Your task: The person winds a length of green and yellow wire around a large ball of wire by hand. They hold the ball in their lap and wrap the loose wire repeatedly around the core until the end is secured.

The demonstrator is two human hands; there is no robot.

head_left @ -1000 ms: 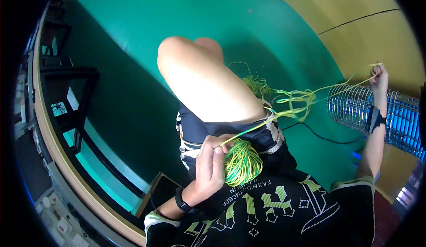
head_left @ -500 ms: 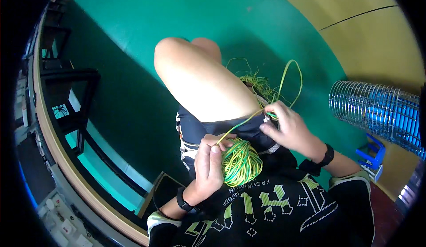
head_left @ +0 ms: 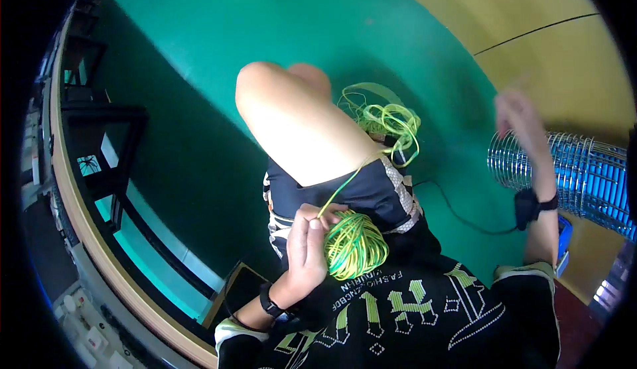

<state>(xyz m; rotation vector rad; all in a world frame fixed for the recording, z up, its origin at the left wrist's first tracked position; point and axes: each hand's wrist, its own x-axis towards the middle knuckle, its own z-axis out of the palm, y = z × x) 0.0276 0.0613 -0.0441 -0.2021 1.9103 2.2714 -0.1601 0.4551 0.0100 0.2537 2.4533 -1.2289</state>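
Observation:
My left hand (head_left: 306, 249), low in front of my shirt, is closed on a wound ball of green-and-yellow cord (head_left: 356, 246). One strand rises from between the thumb and fingers and runs over my dark shorts to a loose tangle of the same cord (head_left: 391, 125), beyond my bare thigh. My right hand (head_left: 521, 117) is well out to the right, away from the cord, above the fan cage. Motion blurs its fingers, so whether they hold anything is unclear.
At right lies a chrome wire fan cage (head_left: 531, 163) with blue behind it, a blue plastic piece (head_left: 565, 236) below. A wood-edged bench (head_left: 76, 213) with dark frames runs along the left. The floor (head_left: 265, 24) is green; a yellow wall (head_left: 531, 11) rises at right.
My right hand has let go of the cord beside my thigh and swung up to the right. Loops of loose cord now lie where it was. The left hand has barely moved.

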